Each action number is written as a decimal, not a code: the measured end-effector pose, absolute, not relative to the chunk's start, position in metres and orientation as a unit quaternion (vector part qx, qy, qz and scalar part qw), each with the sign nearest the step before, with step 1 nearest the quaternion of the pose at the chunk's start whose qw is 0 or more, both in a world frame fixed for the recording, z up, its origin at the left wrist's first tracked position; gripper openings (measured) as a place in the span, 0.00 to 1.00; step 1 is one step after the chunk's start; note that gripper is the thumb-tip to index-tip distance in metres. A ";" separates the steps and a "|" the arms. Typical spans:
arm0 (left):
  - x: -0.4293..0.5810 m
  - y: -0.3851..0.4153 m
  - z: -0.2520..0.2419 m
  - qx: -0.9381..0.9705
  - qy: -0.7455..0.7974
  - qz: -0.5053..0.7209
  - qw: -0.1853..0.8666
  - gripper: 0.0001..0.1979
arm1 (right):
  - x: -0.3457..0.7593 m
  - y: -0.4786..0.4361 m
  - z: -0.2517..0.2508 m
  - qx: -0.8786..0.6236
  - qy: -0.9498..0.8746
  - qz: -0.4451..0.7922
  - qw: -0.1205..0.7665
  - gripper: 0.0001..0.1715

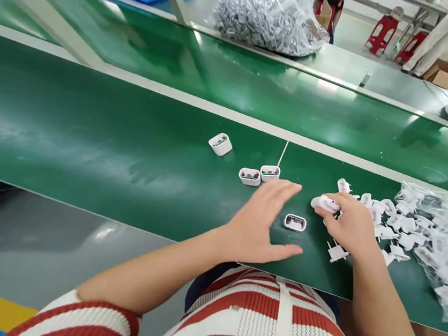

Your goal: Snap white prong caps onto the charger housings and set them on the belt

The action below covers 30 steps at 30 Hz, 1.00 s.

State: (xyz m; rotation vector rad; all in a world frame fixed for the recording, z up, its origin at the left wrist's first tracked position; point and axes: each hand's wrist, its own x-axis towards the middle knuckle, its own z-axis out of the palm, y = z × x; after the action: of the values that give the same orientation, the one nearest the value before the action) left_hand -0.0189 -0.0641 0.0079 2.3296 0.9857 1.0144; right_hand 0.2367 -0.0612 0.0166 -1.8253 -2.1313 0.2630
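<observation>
Your right hand [349, 223] grips a white plug piece [325, 203] near the counter's [90, 136] front edge; your left hand [260, 223] hovers spread wide beside a white shell [294, 222].

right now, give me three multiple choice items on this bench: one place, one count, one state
1. Where does the open white shell nearest the hands lie?
A. between the two hands
B. inside the far bag
C. on the floor

2. How many open white shells lie on the green belt left of the right hand?
A. one
B. four
C. seven

3. What is the left hand doing?
A. gripping a shell
B. open and flat, holding nothing
C. inside a bag

A: it sits between them. B: one alone, a pair, one by the hands. B: the fingers are spread, while the right hand pinches a white part.
</observation>
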 end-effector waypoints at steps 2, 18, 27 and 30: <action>0.000 -0.072 -0.005 0.873 0.322 0.296 0.214 0.39 | 0.241 -0.061 0.017 -0.648 -0.736 0.090 0.173 0.11; -0.021 -0.014 -0.020 0.831 0.489 0.266 0.026 0.27 | 0.224 -0.069 0.018 -0.561 -0.799 0.184 0.114 0.11; 0.028 -0.044 -0.038 0.767 0.353 0.317 0.431 0.27 | 0.237 -0.072 0.020 -0.528 -0.820 0.191 0.112 0.22; 0.032 -0.036 -0.043 0.765 0.343 0.340 0.426 0.15 | 0.242 -0.074 0.026 -0.526 -0.825 0.170 0.118 0.36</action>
State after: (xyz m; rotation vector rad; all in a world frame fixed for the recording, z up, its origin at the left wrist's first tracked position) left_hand 0.0319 -0.0364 -0.0429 1.9111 0.8573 0.8497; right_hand 0.2422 -0.0736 0.0261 -1.5383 -2.4138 0.4961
